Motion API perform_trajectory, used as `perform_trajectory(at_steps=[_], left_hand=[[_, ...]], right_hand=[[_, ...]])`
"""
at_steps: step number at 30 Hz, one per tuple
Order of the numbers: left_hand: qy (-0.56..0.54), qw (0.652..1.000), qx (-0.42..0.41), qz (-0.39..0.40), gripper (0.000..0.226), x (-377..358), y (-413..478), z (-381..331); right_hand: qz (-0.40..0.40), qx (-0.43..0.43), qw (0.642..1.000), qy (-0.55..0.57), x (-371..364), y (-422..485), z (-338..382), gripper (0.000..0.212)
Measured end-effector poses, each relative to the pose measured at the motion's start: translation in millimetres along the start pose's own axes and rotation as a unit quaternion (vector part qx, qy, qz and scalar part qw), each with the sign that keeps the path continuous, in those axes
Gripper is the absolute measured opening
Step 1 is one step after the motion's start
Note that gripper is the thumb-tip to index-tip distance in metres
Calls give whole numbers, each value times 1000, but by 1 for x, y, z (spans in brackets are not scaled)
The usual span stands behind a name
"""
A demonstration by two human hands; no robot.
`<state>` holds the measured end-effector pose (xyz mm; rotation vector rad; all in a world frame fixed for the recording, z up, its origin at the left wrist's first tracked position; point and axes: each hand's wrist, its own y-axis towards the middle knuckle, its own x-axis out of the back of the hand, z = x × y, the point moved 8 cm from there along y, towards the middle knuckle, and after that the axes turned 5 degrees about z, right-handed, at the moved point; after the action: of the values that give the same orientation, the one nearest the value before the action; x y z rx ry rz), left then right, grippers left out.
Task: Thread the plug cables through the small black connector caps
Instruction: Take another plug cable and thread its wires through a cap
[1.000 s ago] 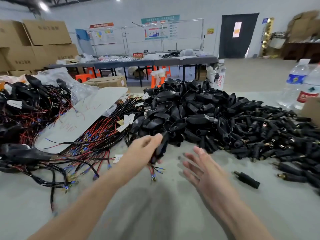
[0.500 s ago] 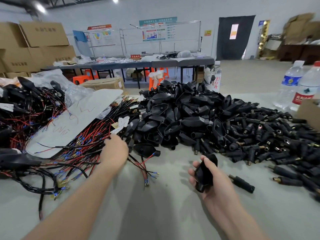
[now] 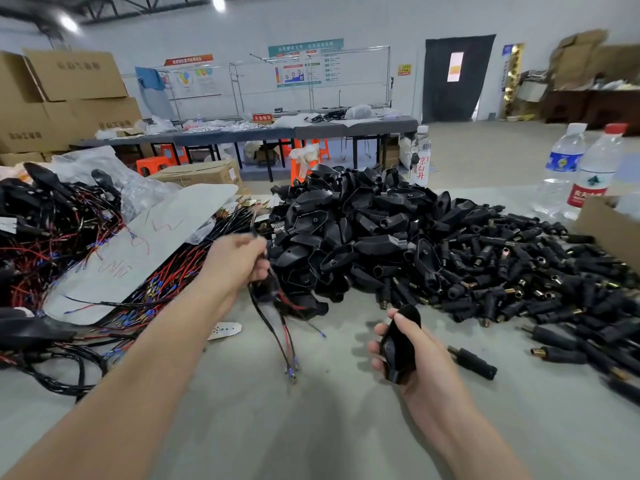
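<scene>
Bright, even light comes from ceiling lamps [image 3: 219,1] that glare white at the top, leaving only soft shadows on the bench [image 3: 346,427]. The wide lens bends the edges, and the left hand [image 3: 239,258] is slightly blurred.

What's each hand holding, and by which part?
Left hand grips a cable partway along, wire ends hanging below; right hand grips a black cap around its middle.

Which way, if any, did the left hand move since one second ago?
Yes: the left hand went leftward, away from the lone plug, to the wire heap, and grips a cable.
</scene>
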<state>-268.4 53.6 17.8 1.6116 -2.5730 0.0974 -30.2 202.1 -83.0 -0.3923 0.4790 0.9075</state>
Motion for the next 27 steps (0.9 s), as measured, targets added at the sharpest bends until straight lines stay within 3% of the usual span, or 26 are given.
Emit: perform_trajectory(at_steps=[2, 4, 9, 11, 14, 16, 20, 23, 27], left_hand=[[-46, 996, -74, 12, 6, -10, -20, -35], [-126, 988, -89, 29, 6, -21, -39, -49], [-267, 962, 17, 62, 11, -50, -78, 5], [-254, 964, 72, 42, 14, -53, -93, 46], [-92, 990, 104, -2, 11, -46, -117, 101], [109, 994, 7, -26, 8, -46, -127, 100], [354, 897, -264, 36, 34, -99, -145, 70], [442, 853, -265, 84, 31, -127, -138, 69], [455, 839, -287, 88, 17, -137, -129, 63]], right_hand=[[-5, -8, 1000, 5, 0, -1, -1, 24], [-15, -8, 999, 30, 2, -1, 0, 16], [-33, -6, 994, 100, 10, -4, 6, 15], [-38, -12, 992, 117, 16, -7, 6, 15], [-47, -22, 990, 135, 27, -11, 7, 22], [-43, -21, 989, 138, 32, -14, 10, 17], [-38, -22, 990, 134, 40, -16, 12, 13], [-33, -17, 989, 142, 42, -15, 13, 14], [-47, -3, 986, 158, 49, -11, 19, 14]])
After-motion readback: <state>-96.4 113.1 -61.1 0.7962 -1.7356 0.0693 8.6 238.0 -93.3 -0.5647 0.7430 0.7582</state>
